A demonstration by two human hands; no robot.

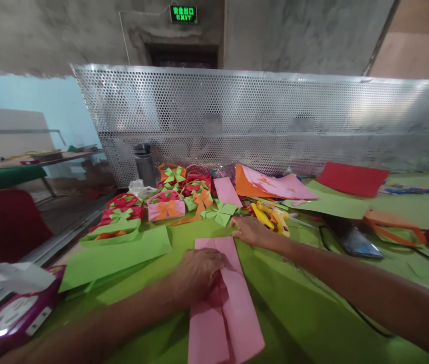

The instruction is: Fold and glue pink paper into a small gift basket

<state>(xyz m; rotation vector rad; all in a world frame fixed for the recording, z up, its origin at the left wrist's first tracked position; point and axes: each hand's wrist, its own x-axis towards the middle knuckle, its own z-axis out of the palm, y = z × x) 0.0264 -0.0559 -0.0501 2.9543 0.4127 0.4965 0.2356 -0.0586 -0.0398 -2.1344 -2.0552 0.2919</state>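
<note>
I have left hand (pixel 199 275) on folded pink paper (pixel 242 308); right hand (pixel 252 231) at paper's one o'clock, beside green bow (pixel 220 213). Can't tell either grip: apart or together.

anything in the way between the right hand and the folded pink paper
Nothing visible stands between the right hand and the folded pink paper; the left hand lies on the paper, and a green bow sits beyond its far end.

Matt pink paper (pixel 236 298), shiny metal panel (pixel 255 114)
</note>
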